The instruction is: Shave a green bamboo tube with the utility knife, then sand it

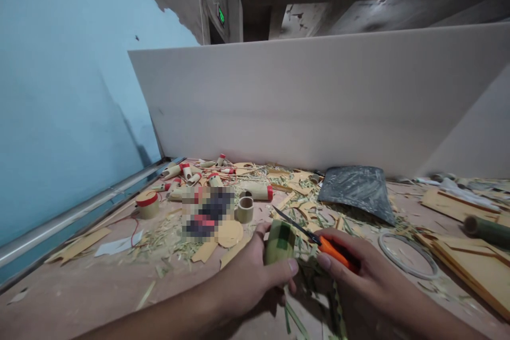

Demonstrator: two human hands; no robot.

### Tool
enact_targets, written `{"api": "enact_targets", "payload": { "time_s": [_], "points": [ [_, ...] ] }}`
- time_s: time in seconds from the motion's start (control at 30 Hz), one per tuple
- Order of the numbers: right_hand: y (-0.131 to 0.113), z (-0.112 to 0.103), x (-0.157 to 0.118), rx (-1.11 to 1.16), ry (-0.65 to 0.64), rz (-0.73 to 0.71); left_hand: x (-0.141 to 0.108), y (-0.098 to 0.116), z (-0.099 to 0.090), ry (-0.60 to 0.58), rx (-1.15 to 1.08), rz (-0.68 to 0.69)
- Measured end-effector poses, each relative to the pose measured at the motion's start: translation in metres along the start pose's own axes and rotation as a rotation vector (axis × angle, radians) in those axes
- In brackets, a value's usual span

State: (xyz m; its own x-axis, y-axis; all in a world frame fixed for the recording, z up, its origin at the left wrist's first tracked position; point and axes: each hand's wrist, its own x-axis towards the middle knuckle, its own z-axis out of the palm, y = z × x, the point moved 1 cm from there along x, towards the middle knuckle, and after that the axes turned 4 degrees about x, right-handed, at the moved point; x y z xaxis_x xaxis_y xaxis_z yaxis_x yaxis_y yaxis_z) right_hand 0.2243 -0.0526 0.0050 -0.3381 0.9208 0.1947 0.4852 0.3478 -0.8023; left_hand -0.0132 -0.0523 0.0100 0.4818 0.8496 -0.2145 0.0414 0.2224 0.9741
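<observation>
My left hand (255,273) is wrapped round a short bamboo section (281,241) with pale green sides and a darker green patch of skin. In my right hand (354,271) is a knife (334,252) with an orange handle. Its dark narrow blade points up and left, just beside and above the bamboo; whether the edge touches it I cannot tell. Green shavings (297,319) lie below my hands.
Bamboo tubes with red ends (261,191) and a pale bamboo ring (245,210) lie beyond my hands. Dark sheet (356,191), grey hoop (408,255), flat yellowish boards (474,271) and a green bamboo tube (486,229) are rightward. A white panel (319,101) stands behind.
</observation>
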Motion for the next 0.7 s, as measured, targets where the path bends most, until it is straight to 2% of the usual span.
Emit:
{"api": "enact_targets", "payload": {
  "time_s": [0.3, 0.4, 0.5, 0.57, 0.7],
  "points": [
    [-0.0016, -0.0003, 0.0005, -0.066, -0.014, -0.052, 0.0045, -0.0050, -0.0026, 0.050, -0.012, -0.057],
    [0.0025, 0.0010, 0.0004, -0.107, -0.037, -0.062, 0.0028, -0.0037, -0.0030, 0.039, -0.016, 0.030],
    [0.0044, 0.0038, 0.0005, -0.133, -0.053, -0.063, 0.0004, -0.0011, -0.0004, -0.039, -0.102, 0.096],
    [0.0033, 0.0055, 0.0010, -0.144, -0.056, -0.051, -0.0003, -0.0013, 0.0012, -0.052, -0.104, 0.082],
    [-0.0011, 0.0069, 0.0020, -0.151, -0.083, -0.028, 0.0017, -0.0066, 0.0018, 0.027, 0.010, -0.001]
  ]
}}
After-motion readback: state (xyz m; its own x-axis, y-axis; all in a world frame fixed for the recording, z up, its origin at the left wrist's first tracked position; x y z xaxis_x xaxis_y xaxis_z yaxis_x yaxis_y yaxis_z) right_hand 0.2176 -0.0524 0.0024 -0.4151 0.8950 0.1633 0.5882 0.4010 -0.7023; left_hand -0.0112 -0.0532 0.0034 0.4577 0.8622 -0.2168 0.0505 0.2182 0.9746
